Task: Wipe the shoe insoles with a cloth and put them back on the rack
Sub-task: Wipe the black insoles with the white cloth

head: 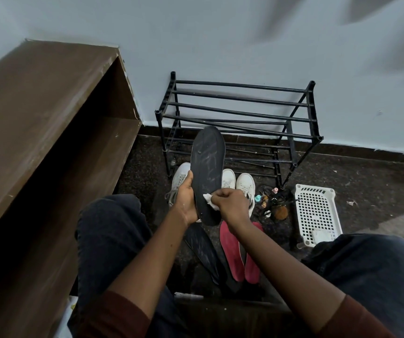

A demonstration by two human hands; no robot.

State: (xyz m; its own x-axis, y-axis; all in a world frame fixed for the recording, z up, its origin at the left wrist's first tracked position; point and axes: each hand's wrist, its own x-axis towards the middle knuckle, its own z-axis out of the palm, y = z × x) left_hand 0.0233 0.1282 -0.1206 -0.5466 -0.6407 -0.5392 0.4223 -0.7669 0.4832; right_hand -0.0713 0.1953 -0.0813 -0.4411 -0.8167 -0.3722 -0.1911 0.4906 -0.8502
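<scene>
Above dark speckled floor (366,181), by pale wall (220,45), left fingers (189,178) grip black insole (208,162), right fingers (220,192) pinch cloth (207,197)

One view recorded: a wide-angle camera worn on the head, facing forward and steeply down past the person's legs (108,228) to the floor (366,181). Nearest the lens, at frame centre, are the left hand (187,203) gripping an insole (208,162) and the right hand (232,206) pinching a cloth (207,198). The rack (240,111) stands farther off against the wall (220,32). Straight edges bow near the frame borders.
</scene>
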